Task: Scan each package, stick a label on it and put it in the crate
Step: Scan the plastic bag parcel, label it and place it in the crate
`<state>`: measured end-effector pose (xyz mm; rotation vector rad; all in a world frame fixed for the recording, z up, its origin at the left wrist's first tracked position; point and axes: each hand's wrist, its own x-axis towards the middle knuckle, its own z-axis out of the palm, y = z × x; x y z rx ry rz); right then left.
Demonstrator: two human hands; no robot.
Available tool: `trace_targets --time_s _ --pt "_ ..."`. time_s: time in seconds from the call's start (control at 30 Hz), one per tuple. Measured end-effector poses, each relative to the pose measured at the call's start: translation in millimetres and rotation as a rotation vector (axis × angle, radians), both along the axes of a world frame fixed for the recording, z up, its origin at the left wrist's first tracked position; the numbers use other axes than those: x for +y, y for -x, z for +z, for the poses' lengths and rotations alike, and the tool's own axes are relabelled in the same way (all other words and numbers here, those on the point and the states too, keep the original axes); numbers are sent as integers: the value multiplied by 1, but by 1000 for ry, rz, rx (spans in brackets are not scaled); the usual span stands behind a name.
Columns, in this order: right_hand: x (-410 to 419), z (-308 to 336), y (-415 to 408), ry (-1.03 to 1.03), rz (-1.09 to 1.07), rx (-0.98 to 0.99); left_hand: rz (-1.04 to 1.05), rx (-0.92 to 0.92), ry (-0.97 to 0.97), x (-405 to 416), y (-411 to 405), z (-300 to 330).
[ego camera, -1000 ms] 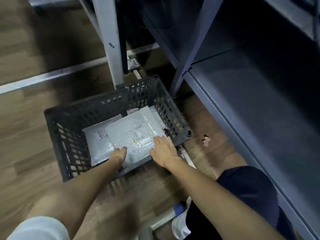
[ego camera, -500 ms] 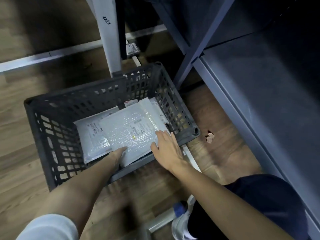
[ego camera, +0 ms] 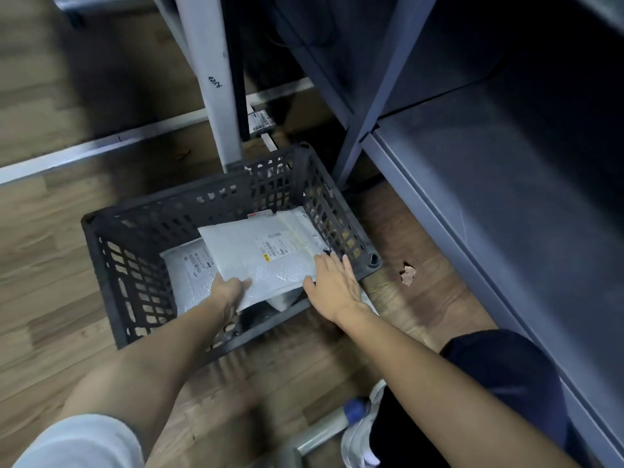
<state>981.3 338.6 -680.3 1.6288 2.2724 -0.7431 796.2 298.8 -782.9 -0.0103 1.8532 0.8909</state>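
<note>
The person is working on the last step for this package: laying it in the crate. The left hand is gripping the package's near edge, thumb curled over the top, while the right hand is resting flat, fingers straight, on the corner at about four o'clock. The package is lying tilted, its near edge raised, over another package at about eight o'clock in the crate. Judging from this, the next move is calling for lowering that edge and letting go with both hands. The package is looking like a white bubble-lined mailer, glossy and soft, carrying a printed label near its far right side.
</note>
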Motion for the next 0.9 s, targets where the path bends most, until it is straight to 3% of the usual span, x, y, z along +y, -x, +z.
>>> trace_targets --time_s 0.37,0.67,0.9 --pt "-4 65 -16 -83 25 -5 63 -38 -151 -26 12 95" --pt "2 144 -31 -320 60 -2 -195 -96 -404 -44 46 166" --pt "6 215 -45 -495 56 23 -238 -52 -580 -55 39 255"
